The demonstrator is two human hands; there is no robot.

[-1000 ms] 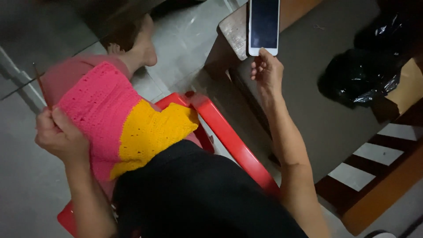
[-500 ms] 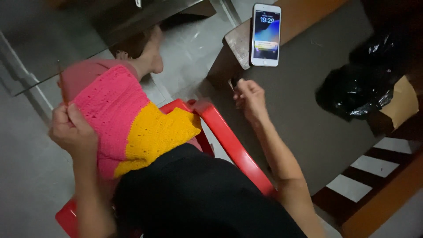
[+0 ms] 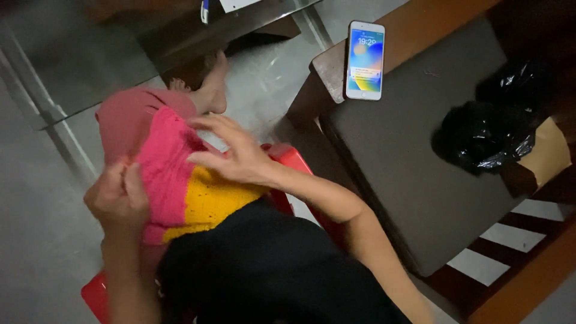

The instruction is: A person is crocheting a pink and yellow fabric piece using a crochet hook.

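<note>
Now both hands [image 3: 180,180] on pink-and-yellow crochet piece [image 3: 180,192].

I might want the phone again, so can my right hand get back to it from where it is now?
Probably yes. The right hand rests on the pink and yellow crochet piece, and the phone lies face up on the wooden ledge beyond it, with nothing between them.

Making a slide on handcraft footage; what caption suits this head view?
Both hands, left and right, rest on pink-and-yellow crochet work; a lit phone lies nearby.

Right hand [image 3: 231,153] off the phone [image 3: 365,60], now on the crochet piece [image 3: 180,180].
</note>
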